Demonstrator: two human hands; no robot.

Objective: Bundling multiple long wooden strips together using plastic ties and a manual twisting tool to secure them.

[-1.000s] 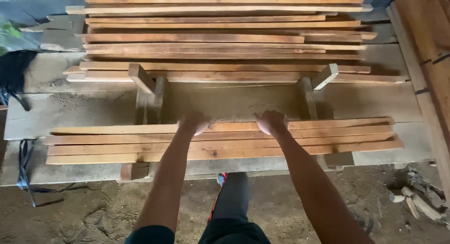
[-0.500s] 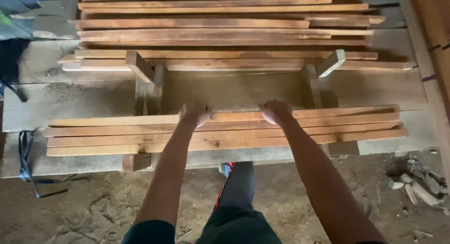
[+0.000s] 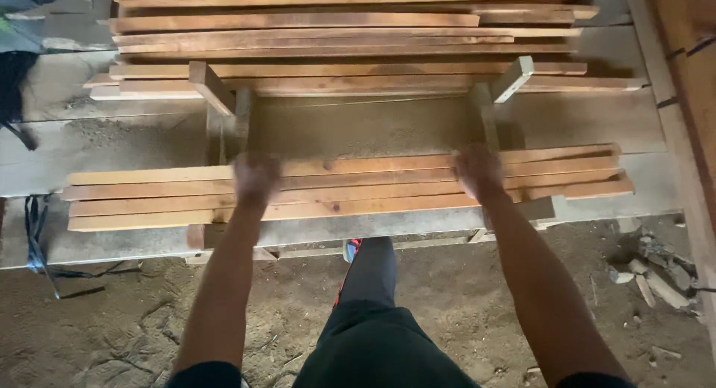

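A row of several long reddish wooden slats (image 3: 358,190) lies side by side across the near edge of a pale, dusty workbench (image 3: 358,127). My left hand (image 3: 256,177) rests on top of the slats left of centre. My right hand (image 3: 477,171) rests on them right of centre, close to a wooden upright (image 3: 485,116). Both hands are motion-blurred, palms down, with the fingers pointing away over the far slats. Whether the fingers grip a slat cannot be seen.
A larger stack of similar slats (image 3: 335,30) fills the back of the bench. Two angled wooden blocks (image 3: 212,86) (image 3: 513,78) stick up between the piles. Boards (image 3: 686,60) lean at the right. Wood scraps (image 3: 649,276) and a black cord (image 3: 33,231) lie on the dirt floor.
My hands have slid apart along the near slats, the left one leftward and the right one rightward. The view has shifted slightly closer to the bench.
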